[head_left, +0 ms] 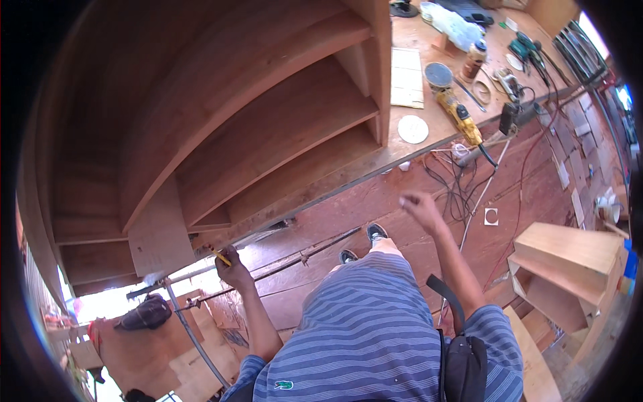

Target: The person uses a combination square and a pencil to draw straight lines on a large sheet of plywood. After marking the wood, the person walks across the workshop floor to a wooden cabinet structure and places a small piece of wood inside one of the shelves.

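- Yellow pencil sits pinched in your left hand, long axis slanting up-left, tip at the lower front edge of the wooden cabinet.
- Your left hand is the nearer by far.
- Your right hand hangs loosely open, empty, over the plank floor, well apart from the cabinet.

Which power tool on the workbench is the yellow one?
The angle grinder with the round disc, lying near the bench's front edge. The other tool, farther back, is green.

Yellow grinder on bench; round sanding disc; open ply box on floor.
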`<state>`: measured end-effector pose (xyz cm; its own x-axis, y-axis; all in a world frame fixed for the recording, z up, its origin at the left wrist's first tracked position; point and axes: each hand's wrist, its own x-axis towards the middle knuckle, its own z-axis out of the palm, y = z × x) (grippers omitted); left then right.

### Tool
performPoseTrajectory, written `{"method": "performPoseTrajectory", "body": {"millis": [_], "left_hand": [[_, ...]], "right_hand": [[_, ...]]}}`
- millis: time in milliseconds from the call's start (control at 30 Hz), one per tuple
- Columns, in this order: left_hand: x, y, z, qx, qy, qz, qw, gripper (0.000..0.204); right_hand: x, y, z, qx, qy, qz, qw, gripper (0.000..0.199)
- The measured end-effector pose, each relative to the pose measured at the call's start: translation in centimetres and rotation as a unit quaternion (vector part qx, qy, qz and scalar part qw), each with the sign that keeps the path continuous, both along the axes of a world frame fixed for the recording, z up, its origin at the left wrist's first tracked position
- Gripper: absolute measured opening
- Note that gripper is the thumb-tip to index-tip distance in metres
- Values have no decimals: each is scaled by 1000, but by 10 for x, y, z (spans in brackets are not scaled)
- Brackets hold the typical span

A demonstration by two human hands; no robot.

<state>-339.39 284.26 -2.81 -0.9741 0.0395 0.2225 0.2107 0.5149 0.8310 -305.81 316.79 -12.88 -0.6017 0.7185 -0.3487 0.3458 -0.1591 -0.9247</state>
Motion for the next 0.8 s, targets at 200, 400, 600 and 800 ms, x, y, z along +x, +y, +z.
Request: {"method": "performPoseTrajectory", "body": {"millis": [200, 400, 600, 800], "left_hand": [[25, -62, 0, -6, -22, 50, 998, 14], [59, -118, 3, -66, 11, 121, 990, 15], [102, -159, 4, -44, 6, 237, 971, 14], [87, -151, 25, -54, 46, 251, 965, 19]], "right_hand": [[-114, 146, -32, 1, 113, -265, 957, 33], [-126, 239, -59, 213, 17, -230, 949, 44], [-138, 269, -72, -47, 178, -266, 946, 68], [-126, 313, -98, -74, 165, -241, 954, 87]]}}
